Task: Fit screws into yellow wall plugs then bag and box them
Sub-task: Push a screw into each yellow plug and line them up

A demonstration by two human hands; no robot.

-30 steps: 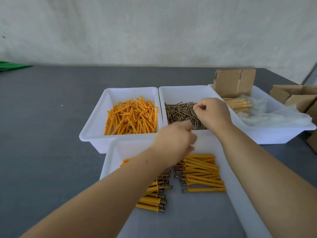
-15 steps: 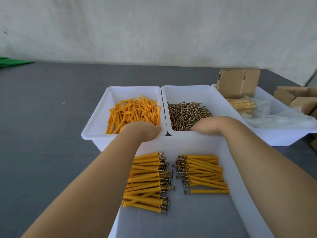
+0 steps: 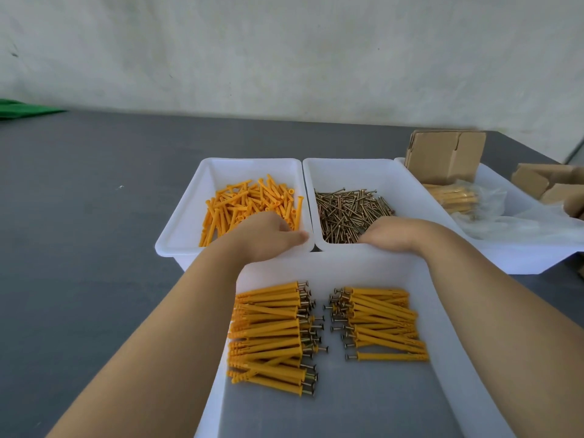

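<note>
Where white trays (image 3: 177, 245) sit, grey tabletop (image 3: 94, 216) meets pale wall (image 3: 284, 52).

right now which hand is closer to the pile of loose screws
Right. The right hand reaches into the near end of the screw pile in its bin. The left hand is one bin over, in the loose yellow plugs.

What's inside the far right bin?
The far right bin holds a bag of assembled plugs, clear plastic bags and a cardboard box. Anything beneath the plastic is hidden.
</note>
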